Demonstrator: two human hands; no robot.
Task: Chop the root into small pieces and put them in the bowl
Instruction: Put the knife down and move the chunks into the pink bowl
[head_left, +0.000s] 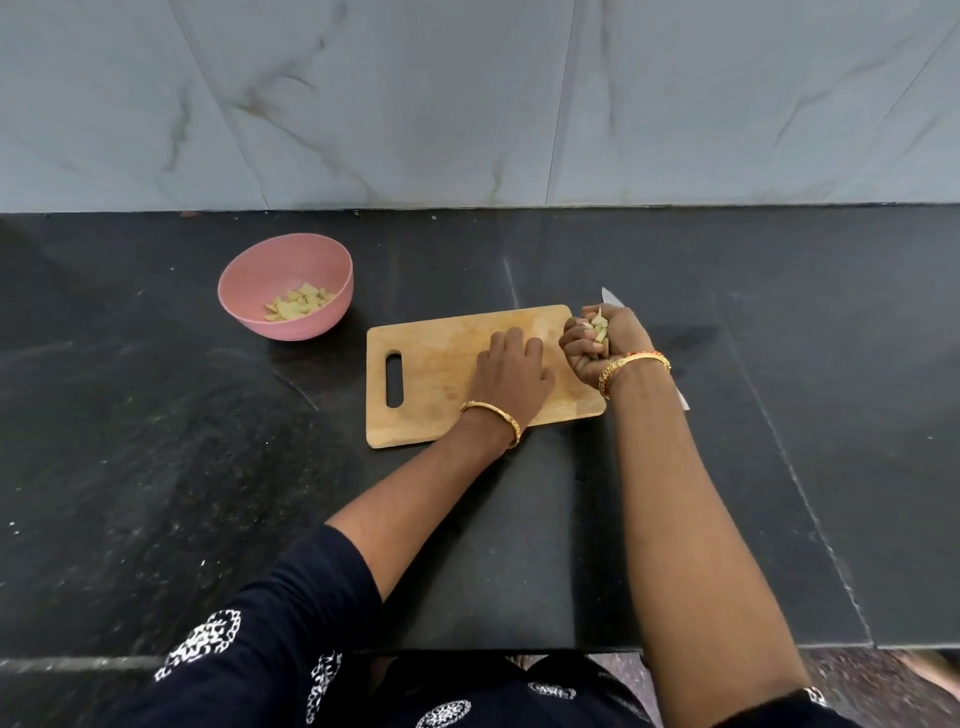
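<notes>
A wooden cutting board (431, 374) with a handle slot lies on the black counter. My left hand (511, 371) rests flat on the board's right half, fingers spread. My right hand (602, 343) is curled at the board's right edge and grips a handful of pale chopped root pieces (598, 326). A pink bowl (244, 275) stands to the left, beyond the board, with several chopped pieces (298, 302) inside. A knife (613, 298) lies on the counter to the right of the board, mostly hidden behind my right hand and forearm.
The black stone counter (156, 441) spreads out all around the board. A marble-tiled wall (467, 104) rises at its back edge. The counter's front edge runs just ahead of my body.
</notes>
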